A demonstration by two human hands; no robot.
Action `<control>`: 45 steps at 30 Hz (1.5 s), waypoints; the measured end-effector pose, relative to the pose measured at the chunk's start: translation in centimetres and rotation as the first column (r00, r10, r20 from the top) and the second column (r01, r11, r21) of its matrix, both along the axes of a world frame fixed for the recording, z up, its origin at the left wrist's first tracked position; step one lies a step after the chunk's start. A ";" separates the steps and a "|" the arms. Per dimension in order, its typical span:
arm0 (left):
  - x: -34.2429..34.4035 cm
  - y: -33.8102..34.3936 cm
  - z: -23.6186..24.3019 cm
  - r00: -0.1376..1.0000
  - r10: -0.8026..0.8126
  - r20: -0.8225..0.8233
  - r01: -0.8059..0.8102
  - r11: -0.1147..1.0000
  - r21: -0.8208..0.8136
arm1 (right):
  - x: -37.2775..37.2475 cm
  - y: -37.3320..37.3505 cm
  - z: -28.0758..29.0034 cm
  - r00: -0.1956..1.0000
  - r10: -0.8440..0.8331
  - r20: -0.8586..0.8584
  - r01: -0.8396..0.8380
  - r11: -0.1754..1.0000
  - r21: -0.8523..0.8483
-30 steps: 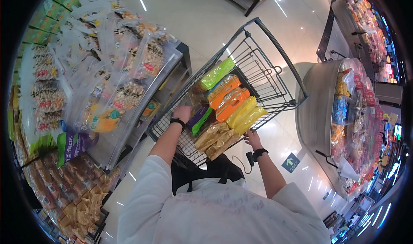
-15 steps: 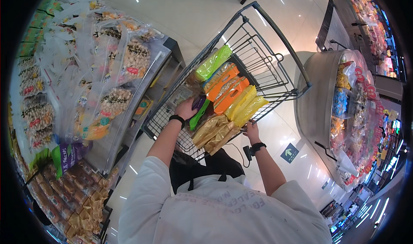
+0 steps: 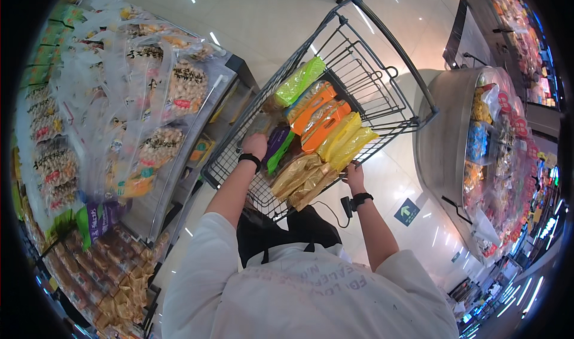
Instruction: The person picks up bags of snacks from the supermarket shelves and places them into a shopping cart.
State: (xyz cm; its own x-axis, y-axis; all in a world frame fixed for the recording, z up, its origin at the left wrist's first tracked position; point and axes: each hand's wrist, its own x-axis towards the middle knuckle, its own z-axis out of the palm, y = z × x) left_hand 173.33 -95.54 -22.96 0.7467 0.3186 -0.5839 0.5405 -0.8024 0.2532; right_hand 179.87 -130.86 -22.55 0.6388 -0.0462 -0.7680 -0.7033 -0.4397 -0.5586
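Note:
A dark wire shopping cart (image 3: 365, 76) stands in front of me with bagged goods in it. Inside its left part, my left hand (image 3: 255, 144) is beside a purple and green bag (image 3: 279, 146) and a clear pack (image 3: 258, 124); its fingertips are hidden. My right hand (image 3: 354, 174) is closed at the cart's near right rim, next to a yellow bag (image 3: 353, 144). Two orange packs (image 3: 323, 124) lie in the middle, with a bright green pack (image 3: 301, 82) beyond them. Gold foil bags (image 3: 302, 177) lie at the near end.
At left, a display stand (image 3: 221, 94) bears many clear bags of snacks, with brown packs (image 3: 89, 267) at its near end. A rounded metal display bin (image 3: 439, 141) of bright packages stands close on the right. A floor sign (image 3: 406, 211) with an arrow lies between.
My left hand has shifted slightly left from the purple and green bag, which sits more upright with more purple showing. My right hand has closed more at the cart's rim.

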 end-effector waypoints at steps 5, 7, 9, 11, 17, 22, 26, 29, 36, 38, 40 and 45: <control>-2.1 1.1 -0.4 0.989 0.134 0.059 -0.113 0.956 -0.271 | 1.3 1.2 1.1 0.998 0.008 -0.064 -0.007 1.000 0.014; -4.4 1.6 -1.0 0.975 0.116 0.190 -0.066 0.966 -0.250 | 1.5 1.7 1.0 0.999 -0.013 -0.034 0.014 0.999 0.035; -4.8 1.7 2.0 0.962 0.174 0.209 -0.102 0.943 -0.317 | 1.9 1.5 1.3 0.995 -0.001 -0.098 0.003 1.000 0.022; -5.8 1.9 7.0 0.896 0.242 0.372 -0.121 0.940 -0.320 | 2.3 1.3 1.0 0.988 0.032 -0.152 -0.029 0.999 0.018; -12.2 6.3 26.4 0.567 0.333 0.753 -0.398 0.912 -0.104 | 5.8 1.4 1.2 0.944 0.199 -0.265 -0.219 0.975 -0.047; -18.4 14.0 32.5 0.314 0.358 0.879 -0.652 0.755 -0.074 | 8.9 -1.5 -1.5 0.883 0.467 0.057 -0.328 0.698 -0.637; -19.3 17.0 31.5 0.321 0.302 0.897 -0.592 0.804 -0.059 | 5.6 9.1 15.1 0.436 0.683 0.586 -0.297 0.724 -0.623; -18.1 18.1 29.2 0.329 0.385 0.862 -0.479 0.855 -0.199 | 2.4 17.4 22.9 0.076 0.665 0.743 -0.421 0.697 -0.581; -21.3 17.6 32.7 0.197 0.564 0.802 -0.384 0.797 -0.466 | -7.4 33.7 32.1 0.086 0.591 0.802 -0.851 0.463 -0.249; -23.1 17.8 35.2 0.216 0.549 0.807 -0.281 0.827 -0.487 | -9.8 36.5 33.1 0.129 0.570 0.811 -0.861 0.471 -0.194; -24.7 18.3 37.6 0.170 0.600 0.782 -0.181 0.799 -0.573 | -11.2 38.2 33.7 0.105 0.479 0.871 -0.883 0.448 -0.140; -27.8 19.1 35.7 0.185 0.858 0.479 -0.106 0.502 -0.858 | -12.0 40.7 30.8 0.195 0.809 0.554 -0.954 0.026 0.298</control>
